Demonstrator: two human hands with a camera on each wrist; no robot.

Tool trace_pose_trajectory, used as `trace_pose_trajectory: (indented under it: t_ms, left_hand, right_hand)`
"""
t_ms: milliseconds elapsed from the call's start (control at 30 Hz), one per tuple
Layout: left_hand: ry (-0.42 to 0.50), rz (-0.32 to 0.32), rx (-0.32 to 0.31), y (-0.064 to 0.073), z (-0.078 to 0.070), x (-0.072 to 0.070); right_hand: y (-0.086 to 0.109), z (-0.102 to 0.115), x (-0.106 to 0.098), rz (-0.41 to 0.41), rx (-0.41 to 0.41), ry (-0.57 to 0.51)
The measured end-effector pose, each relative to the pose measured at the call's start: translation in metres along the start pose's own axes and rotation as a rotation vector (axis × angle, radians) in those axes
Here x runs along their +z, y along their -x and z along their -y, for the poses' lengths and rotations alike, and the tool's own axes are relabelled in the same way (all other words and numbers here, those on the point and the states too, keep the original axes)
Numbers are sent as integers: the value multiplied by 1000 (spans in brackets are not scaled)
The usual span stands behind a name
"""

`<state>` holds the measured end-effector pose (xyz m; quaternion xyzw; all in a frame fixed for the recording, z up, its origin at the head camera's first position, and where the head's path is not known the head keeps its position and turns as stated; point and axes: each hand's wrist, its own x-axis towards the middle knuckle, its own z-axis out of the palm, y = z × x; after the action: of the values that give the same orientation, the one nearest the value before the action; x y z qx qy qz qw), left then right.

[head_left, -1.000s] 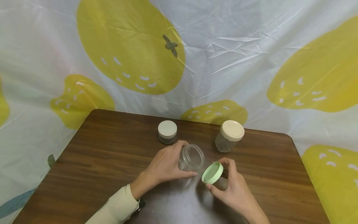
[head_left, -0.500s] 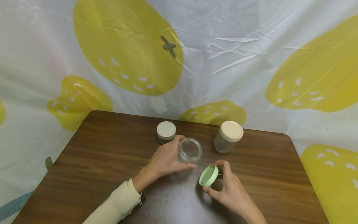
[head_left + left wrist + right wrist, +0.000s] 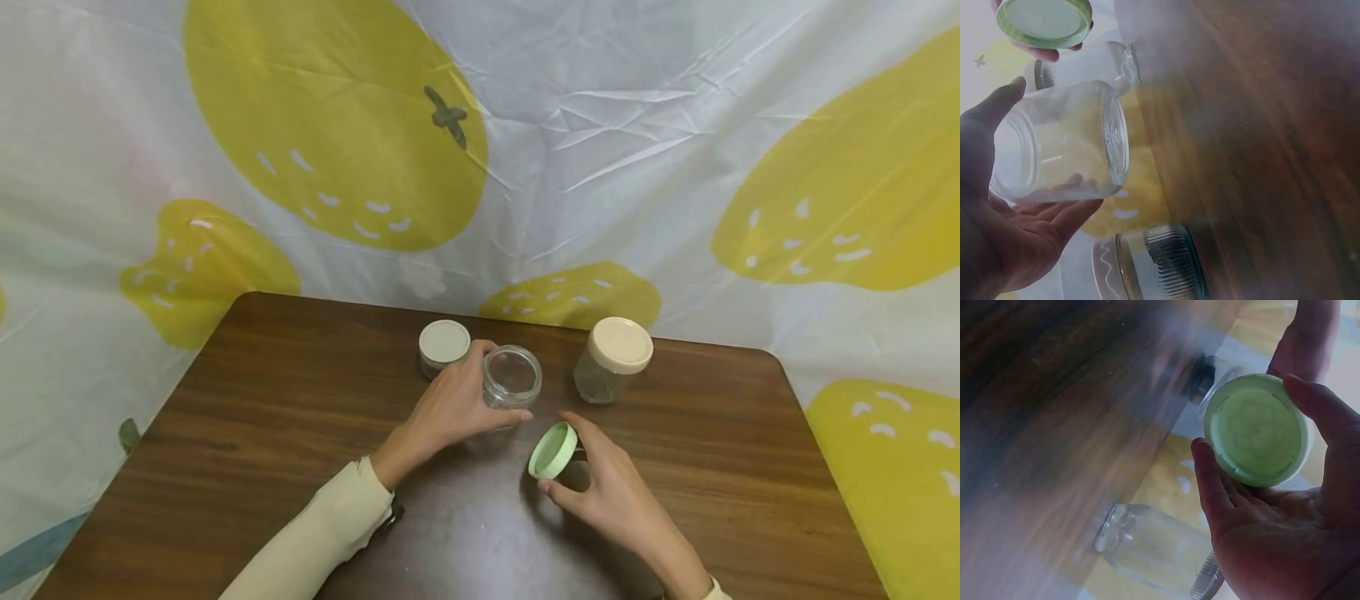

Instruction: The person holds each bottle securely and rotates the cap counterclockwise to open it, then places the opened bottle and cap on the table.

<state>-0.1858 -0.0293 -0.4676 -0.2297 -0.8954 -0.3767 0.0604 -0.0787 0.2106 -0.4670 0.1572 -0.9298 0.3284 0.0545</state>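
Observation:
My left hand grips a clear lidless jar from its left side, fingers behind and thumb in front. The jar stands upright with its mouth up, and in the left wrist view its base is raised off the table. To the right and nearer to me, my right hand pinches a light green screw lid by its rim. The lid is tilted, its hollow inner side turned toward the left. Jar and lid are apart. In the right wrist view the lid covers most of the jar.
Behind my left hand stands a short jar with a whitish lid, partly hidden by the fingers. A taller clear jar with a cream lid stands at the back right. A lemon-print cloth hangs behind the brown wooden table.
The jar in my left hand has turned from tilted rightward to upright and moved toward the back of the table. My right hand has shifted slightly left with the green lid.

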Motion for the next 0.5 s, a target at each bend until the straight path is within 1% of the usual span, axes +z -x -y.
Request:
trace_pose_trajectory:
  t_ms: [133, 300, 400, 500]
  left_hand:
    - [19, 5, -21, -6, -1, 3]
    - [5, 2, -44, -13, -1, 7]
    - [21, 15, -47, -17, 0, 10]
    - [26, 30, -46, -23, 0, 13]
  right_hand:
    - [-8, 0, 3, 11, 0, 18]
    - [-22, 0, 8, 17, 24, 2]
    - [-28, 1, 9, 15, 37, -7]
    - [-31, 1, 11, 19, 69, -4]
